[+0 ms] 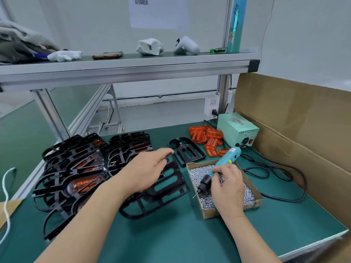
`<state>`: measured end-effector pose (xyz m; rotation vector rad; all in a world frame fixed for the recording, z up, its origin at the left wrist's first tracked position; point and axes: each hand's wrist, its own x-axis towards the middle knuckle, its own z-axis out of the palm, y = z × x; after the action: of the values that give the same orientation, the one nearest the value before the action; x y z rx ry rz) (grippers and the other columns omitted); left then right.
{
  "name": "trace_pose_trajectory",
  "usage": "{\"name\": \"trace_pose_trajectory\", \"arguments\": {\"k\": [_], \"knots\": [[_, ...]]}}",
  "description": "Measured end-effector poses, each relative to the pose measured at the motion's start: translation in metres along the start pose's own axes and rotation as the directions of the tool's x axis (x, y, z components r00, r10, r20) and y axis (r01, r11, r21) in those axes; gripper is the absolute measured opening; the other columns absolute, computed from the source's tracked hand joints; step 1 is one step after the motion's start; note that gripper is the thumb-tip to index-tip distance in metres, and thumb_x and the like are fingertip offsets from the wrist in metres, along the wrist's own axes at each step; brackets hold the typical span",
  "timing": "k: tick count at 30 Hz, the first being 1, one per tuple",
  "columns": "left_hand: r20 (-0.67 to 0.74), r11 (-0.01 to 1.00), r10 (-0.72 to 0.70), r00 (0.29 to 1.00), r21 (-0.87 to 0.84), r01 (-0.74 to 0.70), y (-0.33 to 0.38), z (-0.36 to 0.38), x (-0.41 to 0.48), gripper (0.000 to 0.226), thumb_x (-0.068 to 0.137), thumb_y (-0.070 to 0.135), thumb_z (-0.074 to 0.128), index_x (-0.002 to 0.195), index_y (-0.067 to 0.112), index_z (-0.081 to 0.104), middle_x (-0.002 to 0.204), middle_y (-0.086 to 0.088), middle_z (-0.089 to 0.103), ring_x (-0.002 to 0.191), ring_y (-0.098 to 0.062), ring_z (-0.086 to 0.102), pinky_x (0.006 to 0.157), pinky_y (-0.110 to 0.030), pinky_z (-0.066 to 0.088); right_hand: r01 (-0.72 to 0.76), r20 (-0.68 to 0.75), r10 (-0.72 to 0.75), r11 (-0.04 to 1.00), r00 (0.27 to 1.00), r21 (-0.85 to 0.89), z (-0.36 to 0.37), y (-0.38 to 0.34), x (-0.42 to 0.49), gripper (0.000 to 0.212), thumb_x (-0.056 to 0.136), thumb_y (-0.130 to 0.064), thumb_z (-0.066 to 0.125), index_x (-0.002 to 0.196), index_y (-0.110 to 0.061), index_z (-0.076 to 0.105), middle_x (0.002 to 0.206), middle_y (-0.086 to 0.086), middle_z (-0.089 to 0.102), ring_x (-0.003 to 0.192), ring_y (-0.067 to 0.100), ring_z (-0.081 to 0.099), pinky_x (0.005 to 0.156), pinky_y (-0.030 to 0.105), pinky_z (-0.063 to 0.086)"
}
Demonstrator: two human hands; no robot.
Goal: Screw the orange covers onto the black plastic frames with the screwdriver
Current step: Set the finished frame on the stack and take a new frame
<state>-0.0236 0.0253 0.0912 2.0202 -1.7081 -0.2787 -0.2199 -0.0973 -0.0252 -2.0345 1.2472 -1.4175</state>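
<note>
My left hand [147, 170] grips the far edge of a black plastic frame [161, 192] that lies tilted on the green mat in front of me. My right hand [227, 184] holds the teal electric screwdriver [220, 165] over a cardboard box of screws [233, 198], its bit pointing down and to the left. Another black frame [187, 150] lies just behind, with no cover on it. Loose orange covers [208, 140] are heaped at the back of the mat. At the left sits a stack of black frames with orange covers fitted [76, 171].
A green power supply box [237, 130] stands at the back right, and its black cable [281, 179] loops across the mat. A large open cardboard carton [303, 133] walls the right side. An aluminium shelf [125, 70] runs overhead. The table's front edge is near right.
</note>
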Motion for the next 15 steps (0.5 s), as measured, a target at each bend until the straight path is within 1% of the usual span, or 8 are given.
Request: {"name": "trace_pose_trajectory", "arguments": {"k": [2,3,5,7,8,10,12,15], "knots": [[0.092,0.997,-0.076,0.993,0.012,0.075,-0.009,0.009,-0.006,0.039,0.105,0.026,0.038,0.140,0.039,0.049,0.111,0.010,0.069,0.085,-0.007,0.062,0.087,-0.025,0.048,-0.002,-0.001,0.002,1.000,1.000,-0.001,0.000,-0.001,0.000,0.018,0.088,0.005,0.065,0.091,-0.012,0.070,0.093,-0.008,0.053,0.091,0.005,0.040,0.078,0.028,0.037],[0.132,0.995,-0.101,0.986,-0.002,0.103,-0.013,0.013,-0.008,0.040,0.105,0.026,0.038,0.140,0.040,0.050,0.104,0.011,0.070,0.078,-0.003,0.063,0.083,-0.024,0.051,-0.002,-0.003,0.002,1.000,1.000,-0.003,0.000,-0.001,0.000,0.018,0.088,0.005,0.064,0.091,-0.012,0.070,0.093,-0.008,0.053,0.091,0.004,0.039,0.078,0.028,0.037],[0.198,0.991,-0.130,0.972,-0.011,0.135,-0.020,0.024,-0.012,0.041,0.104,0.025,0.038,0.141,0.040,0.050,0.106,0.007,0.071,0.070,0.007,0.061,0.072,-0.013,0.049,0.000,-0.004,0.000,1.000,1.000,-0.005,0.001,-0.001,0.000,0.017,0.089,0.004,0.064,0.091,-0.012,0.071,0.093,-0.008,0.053,0.091,0.005,0.040,0.078,0.028,0.038],[0.240,0.990,-0.140,0.961,0.014,0.141,-0.027,0.036,-0.014,0.042,0.104,0.025,0.038,0.143,0.037,0.049,0.130,0.003,0.065,0.099,0.003,0.064,0.075,-0.006,0.039,-0.003,-0.002,0.003,1.000,1.000,-0.009,0.001,-0.001,0.000,0.017,0.089,0.004,0.064,0.091,-0.011,0.071,0.093,-0.008,0.053,0.091,0.007,0.042,0.078,0.029,0.039],[0.255,0.990,-0.144,0.956,0.025,0.142,-0.030,0.042,-0.014,0.043,0.104,0.025,0.038,0.144,0.035,0.049,0.140,0.004,0.058,0.116,-0.008,0.060,0.084,-0.009,0.038,-0.006,0.001,0.006,1.000,1.000,-0.012,0.001,-0.001,0.000,0.017,0.089,0.004,0.064,0.091,-0.011,0.071,0.094,-0.008,0.054,0.091,0.007,0.042,0.078,0.029,0.039],[0.268,0.989,-0.146,0.952,0.058,0.135,-0.035,0.054,-0.013,0.043,0.104,0.023,0.038,0.145,0.031,0.049,0.147,0.007,0.051,0.132,-0.015,0.049,0.103,-0.018,0.034,-0.009,0.002,0.010,1.000,1.000,-0.013,0.001,-0.001,0.001,0.017,0.089,0.004,0.063,0.090,-0.011,0.071,0.094,-0.008,0.054,0.091,0.007,0.042,0.078,0.029,0.038],[0.247,0.986,-0.142,0.958,0.120,0.115,-0.039,0.064,-0.012,0.041,0.105,0.024,0.037,0.143,0.028,0.052,0.138,0.001,0.056,0.130,-0.018,0.048,0.107,-0.023,0.033,-0.006,0.005,0.006,1.000,1.000,-0.012,0.001,-0.002,0.001,0.017,0.088,0.004,0.063,0.090,-0.011,0.071,0.094,-0.009,0.053,0.092,0.008,0.042,0.078,0.030,0.038],[0.183,0.980,-0.139,0.973,0.169,0.108,-0.042,0.076,-0.014,0.037,0.105,0.028,0.038,0.138,0.027,0.055,0.118,0.000,0.055,0.119,-0.021,0.053,0.102,-0.029,0.038,-0.008,0.017,0.008,1.000,1.000,-0.014,0.000,-0.001,0.001,0.017,0.089,0.003,0.063,0.090,-0.012,0.071,0.094,-0.009,0.054,0.093,0.009,0.043,0.077,0.030,0.038]]}}
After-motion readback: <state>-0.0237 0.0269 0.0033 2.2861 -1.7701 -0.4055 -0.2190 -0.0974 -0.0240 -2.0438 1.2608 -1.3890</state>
